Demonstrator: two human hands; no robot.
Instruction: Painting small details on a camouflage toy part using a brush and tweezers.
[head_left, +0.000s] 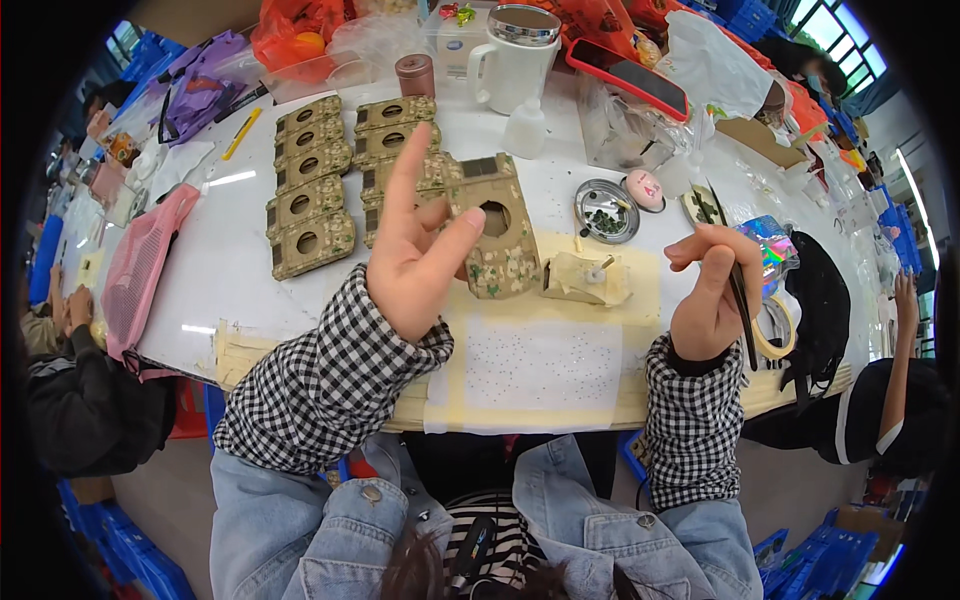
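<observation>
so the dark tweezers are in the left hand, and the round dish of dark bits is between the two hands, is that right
Wrong hand: the head view shows the dark tweezers in the right hand.

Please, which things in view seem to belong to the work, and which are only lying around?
Likely the work:
- camouflage case, at left hand
- tweezers, in right hand
- dish of small pieces

Likely just lying about:
- mug
- phone
- pink mesh bag
</observation>
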